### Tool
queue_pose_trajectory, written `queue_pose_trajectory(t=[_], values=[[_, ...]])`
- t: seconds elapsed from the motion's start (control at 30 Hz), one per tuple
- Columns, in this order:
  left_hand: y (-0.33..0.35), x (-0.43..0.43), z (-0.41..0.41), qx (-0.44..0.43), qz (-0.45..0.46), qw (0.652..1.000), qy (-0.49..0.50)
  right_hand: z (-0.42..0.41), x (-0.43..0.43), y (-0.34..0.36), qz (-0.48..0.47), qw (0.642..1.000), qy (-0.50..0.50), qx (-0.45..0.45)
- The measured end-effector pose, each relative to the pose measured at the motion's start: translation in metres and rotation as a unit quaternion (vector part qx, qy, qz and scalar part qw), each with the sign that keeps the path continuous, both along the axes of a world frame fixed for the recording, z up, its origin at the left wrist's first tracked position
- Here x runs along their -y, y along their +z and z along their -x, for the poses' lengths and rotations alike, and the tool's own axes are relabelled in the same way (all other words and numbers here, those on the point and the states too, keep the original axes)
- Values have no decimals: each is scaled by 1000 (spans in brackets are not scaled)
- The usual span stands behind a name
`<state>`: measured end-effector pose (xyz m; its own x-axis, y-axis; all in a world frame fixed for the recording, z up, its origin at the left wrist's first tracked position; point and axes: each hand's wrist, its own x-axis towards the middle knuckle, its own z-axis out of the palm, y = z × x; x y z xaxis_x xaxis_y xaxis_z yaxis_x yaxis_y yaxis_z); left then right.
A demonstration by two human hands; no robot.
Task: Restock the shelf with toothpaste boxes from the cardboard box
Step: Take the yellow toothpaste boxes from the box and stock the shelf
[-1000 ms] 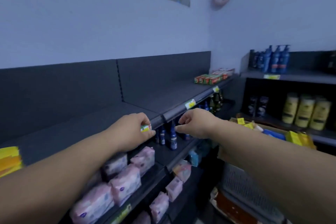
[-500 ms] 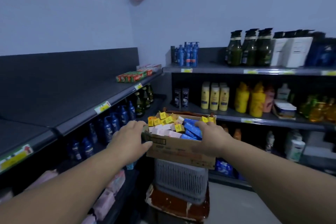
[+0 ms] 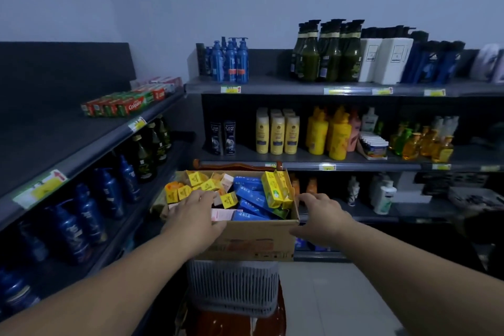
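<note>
Your left hand is resting palm-down on the toothpaste boxes inside the cardboard box, fingers straight and slightly apart, clamping nothing. Your right hand is hovering just beside the carton's right wall, fingers loosely curved; contact is unclear. The carton is sitting on a grey basket. 1 row of Colgate boxes is lying on the upper left shelf.
</note>
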<state>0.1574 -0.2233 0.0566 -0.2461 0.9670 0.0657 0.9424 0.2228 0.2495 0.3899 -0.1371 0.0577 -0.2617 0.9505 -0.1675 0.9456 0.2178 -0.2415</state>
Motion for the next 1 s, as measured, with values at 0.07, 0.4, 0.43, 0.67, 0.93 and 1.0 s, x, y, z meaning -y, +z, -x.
queue_pose_trajectory(t=[0.07, 0.4, 0.43, 0.67, 0.93, 1.0], values=[[-3, -23, 17, 10, 6, 1000, -13, 15, -19, -6, 3, 1000, -13, -4], [-38, -113, 46, 48, 21, 995, -90, 45, -86, -51, 48, 996, -65, -25], [-41, -121, 43, 49, 20, 994, -95, 44, -95, -53, 48, 996, -70, -22], [-57, -189, 19, 44, 24, 994, -101, 29, -166, -69, 41, 994, -85, -52], [-83, -280, -18, 65, 73, 994, -41, 15, -259, -99, 52, 993, -55, -91], [-95, -299, -26, 93, 89, 991, -24, 15, -275, -109, 59, 992, -45, -105]])
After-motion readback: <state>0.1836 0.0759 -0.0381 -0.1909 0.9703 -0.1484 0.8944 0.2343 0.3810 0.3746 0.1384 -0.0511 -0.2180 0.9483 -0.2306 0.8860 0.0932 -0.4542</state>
